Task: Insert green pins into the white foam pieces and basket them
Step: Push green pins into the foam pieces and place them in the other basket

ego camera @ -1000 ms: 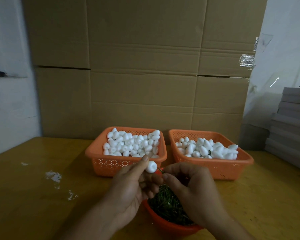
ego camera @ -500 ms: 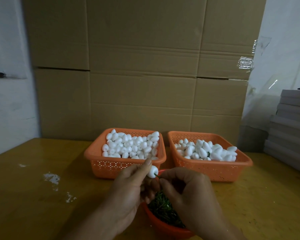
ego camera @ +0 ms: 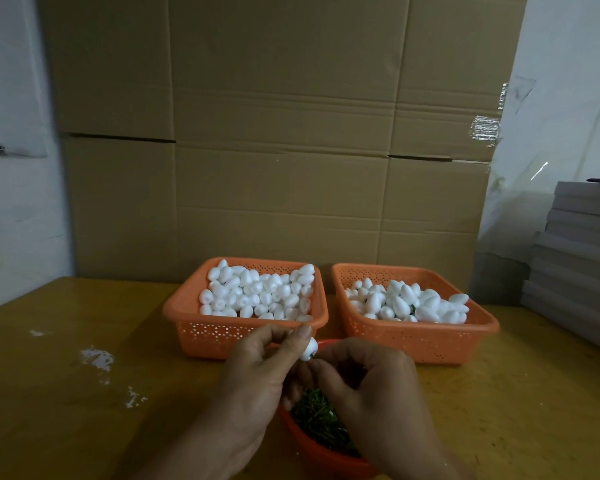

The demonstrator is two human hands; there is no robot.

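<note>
My left hand [ego camera: 253,379] pinches a small white foam piece [ego camera: 308,350] between thumb and fingertips, just above a red bowl [ego camera: 321,455] full of green pins [ego camera: 317,419]. My right hand [ego camera: 371,389] meets it from the right, fingers curled, pinching a green pin whose tip touches the foam; most of the pin is hidden. Behind the hands stand two orange baskets: the left basket [ego camera: 187,313] is heaped with plain foam pieces, the right basket [ego camera: 478,327] holds foam pieces with bits of green showing.
Everything sits on a yellow wooden table [ego camera: 66,393] with white smears on its left half. Large cardboard boxes [ego camera: 278,168] form a wall right behind the baskets. A stack of grey boards [ego camera: 582,265] rises at the right edge.
Both hands have drawn closer together; the gap between the foam piece and my right fingertips has shut, and the pin is pushed further in.
</note>
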